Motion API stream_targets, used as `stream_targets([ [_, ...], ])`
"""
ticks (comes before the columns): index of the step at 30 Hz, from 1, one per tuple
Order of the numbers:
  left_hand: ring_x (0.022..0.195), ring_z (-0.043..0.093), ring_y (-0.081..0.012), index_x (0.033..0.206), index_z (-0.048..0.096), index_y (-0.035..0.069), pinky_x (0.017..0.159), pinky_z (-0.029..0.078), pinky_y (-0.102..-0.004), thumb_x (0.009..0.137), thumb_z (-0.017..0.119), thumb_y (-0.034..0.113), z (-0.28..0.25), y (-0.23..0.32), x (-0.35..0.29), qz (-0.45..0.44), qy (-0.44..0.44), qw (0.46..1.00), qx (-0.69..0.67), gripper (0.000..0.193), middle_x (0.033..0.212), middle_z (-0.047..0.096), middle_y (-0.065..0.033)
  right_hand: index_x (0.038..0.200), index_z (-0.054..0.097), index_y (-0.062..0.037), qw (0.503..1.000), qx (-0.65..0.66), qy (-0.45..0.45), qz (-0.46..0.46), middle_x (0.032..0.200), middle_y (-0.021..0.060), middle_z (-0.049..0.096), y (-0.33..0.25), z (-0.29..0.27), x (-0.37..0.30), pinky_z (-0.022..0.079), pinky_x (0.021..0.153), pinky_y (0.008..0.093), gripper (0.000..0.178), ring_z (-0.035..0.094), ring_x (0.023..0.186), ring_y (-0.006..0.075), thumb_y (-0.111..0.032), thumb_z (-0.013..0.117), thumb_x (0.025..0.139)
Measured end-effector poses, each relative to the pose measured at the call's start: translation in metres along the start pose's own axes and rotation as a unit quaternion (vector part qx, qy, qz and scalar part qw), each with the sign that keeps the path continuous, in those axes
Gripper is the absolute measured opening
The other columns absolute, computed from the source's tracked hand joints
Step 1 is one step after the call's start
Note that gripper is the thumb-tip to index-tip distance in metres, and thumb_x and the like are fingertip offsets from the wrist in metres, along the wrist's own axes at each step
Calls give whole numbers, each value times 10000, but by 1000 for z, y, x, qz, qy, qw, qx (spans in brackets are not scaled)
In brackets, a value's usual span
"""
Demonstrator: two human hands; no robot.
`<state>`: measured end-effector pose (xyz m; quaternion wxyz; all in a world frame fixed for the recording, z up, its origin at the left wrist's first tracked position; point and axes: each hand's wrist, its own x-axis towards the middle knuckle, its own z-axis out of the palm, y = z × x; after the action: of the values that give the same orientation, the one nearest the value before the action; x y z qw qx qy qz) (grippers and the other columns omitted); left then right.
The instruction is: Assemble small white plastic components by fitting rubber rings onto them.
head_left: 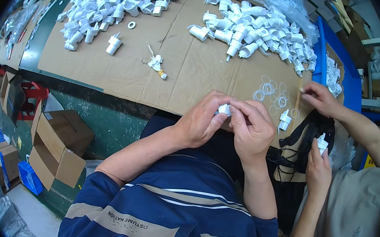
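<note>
Close to the table's front edge, my left hand (203, 121) pinches a small white plastic part (224, 109) between thumb and fingers. My right hand (253, 129) meets it from the other side, its thumb and forefinger closed on the same part. Much of the piece is hidden by my fingertips, so its full shape does not show. Just right of my right hand, a white plastic fitting (285, 120) stands on the cardboard. Beyond that hand lie several thin clear rings (268, 89), loosely scattered.
White fittings are heaped at the far left (119, 2) and far right (261, 28) of the cardboard-covered table (177, 65). A blue bin (320, 49) borders the right side. A co-worker's hand (319, 168) holds another fitting; their other hand (319, 98) hovers near the rings. Open carton (57, 150) lower left.
</note>
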<state>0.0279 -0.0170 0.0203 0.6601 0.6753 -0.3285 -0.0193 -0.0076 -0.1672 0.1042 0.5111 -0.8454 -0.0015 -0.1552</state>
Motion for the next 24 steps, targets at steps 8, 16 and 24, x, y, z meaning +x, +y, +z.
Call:
stream_targets([
  [8,941,571,-301,1443,507,-18,853,484,-377,984,483,52,-2,2,4,58,36,996,52,465,1138,609,-188,991,758,9,996,-75,1,-47,850,66,657,-3,0,-1,421,543,277,155,520,612,140,64,723,850],
  [16,890,583,-314,1440,514,6,849,489,-402,859,545,15,2,-1,-8,61,64,996,27,582,1079,629,-171,960,744,18,988,-133,12,-74,829,53,659,-8,1,0,417,536,267,98,521,604,128,46,715,870],
  [24,868,597,-309,1316,570,79,836,488,-387,801,586,15,-11,-12,-5,186,11,980,66,519,1067,635,-127,1010,688,35,967,52,-71,239,816,53,643,-32,-8,2,407,548,206,72,487,583,84,13,636,966],
])
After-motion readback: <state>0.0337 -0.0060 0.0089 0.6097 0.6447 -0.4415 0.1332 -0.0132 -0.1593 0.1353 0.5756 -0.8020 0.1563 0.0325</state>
